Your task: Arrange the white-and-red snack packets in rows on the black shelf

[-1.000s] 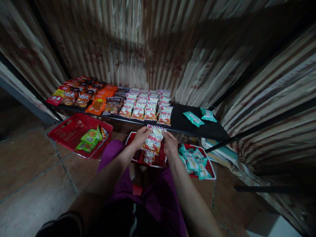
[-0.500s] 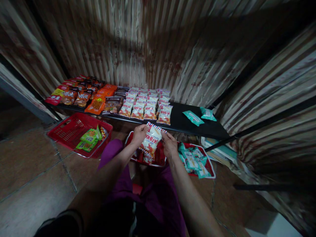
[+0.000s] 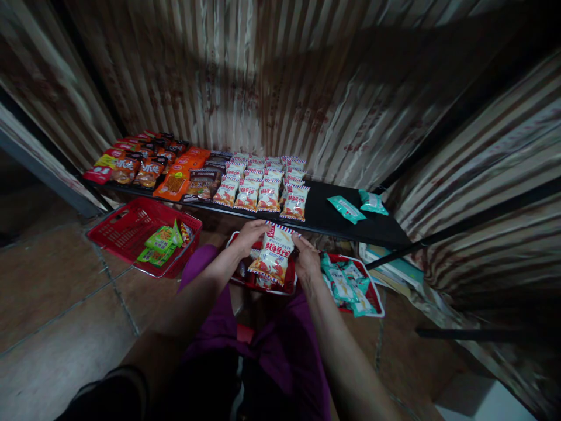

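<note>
Between both hands I hold a white and orange snack bag [image 3: 275,252] with a striped top edge, its printed front facing up. My left hand [image 3: 250,237] grips its upper left corner and my right hand [image 3: 307,257] grips its right side near the top. Beneath the bag is a red basket [image 3: 289,287] with a white rim, partly hidden, with more packets in it. Just beyond my hands, matching snack bags [image 3: 269,195] stand in rows on a black shelf [image 3: 316,204].
Left on the shelf are orange packets [image 3: 175,182], brown packets [image 3: 202,184] and red-and-black packets [image 3: 149,171]; two teal packets [image 3: 346,209] lie right. A red basket [image 3: 127,225] at left holds green packets [image 3: 158,245]. Another basket [image 3: 377,304] holds teal packets. A black pole [image 3: 460,216] slants at right.
The left hand has shifted its grip along the bag's upper left edge. The bag now lies a little lower and flatter; the view has shifted slightly.
</note>
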Demonstrator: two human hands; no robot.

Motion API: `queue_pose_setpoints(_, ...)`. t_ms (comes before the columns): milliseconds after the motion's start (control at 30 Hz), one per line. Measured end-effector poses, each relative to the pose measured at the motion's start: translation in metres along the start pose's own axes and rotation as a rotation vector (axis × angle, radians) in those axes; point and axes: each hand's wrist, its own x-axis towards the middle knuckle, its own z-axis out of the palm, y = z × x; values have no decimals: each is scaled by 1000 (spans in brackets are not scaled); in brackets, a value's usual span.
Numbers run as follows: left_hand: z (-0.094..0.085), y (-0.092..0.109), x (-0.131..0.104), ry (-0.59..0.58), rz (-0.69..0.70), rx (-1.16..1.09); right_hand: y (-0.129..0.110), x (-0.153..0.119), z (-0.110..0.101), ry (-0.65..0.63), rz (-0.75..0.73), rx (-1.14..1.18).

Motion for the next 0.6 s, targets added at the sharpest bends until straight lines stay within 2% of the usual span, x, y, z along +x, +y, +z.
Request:
queue_pose_setpoints(67, 2, -4, 2, 8, 31, 13, 1, 1, -2, -7, 13, -25)
queue_pose_setpoints(200, 8, -13, 8, 144, 85, -39, 3, -1, 0, -13, -18, -46)
queue_pose_setpoints(267, 10, -16, 10, 168, 109, -34, 4, -3, 2, 8, -40, -34)
queue_pose_setpoints(400, 9, -13, 7, 132, 127, 10, 6, -2, 2, 43, -58, -19)
queue_pose_setpoints(600, 3, -13, -8, 7, -79, 9, 4, 8, -2, 131, -151, 20)
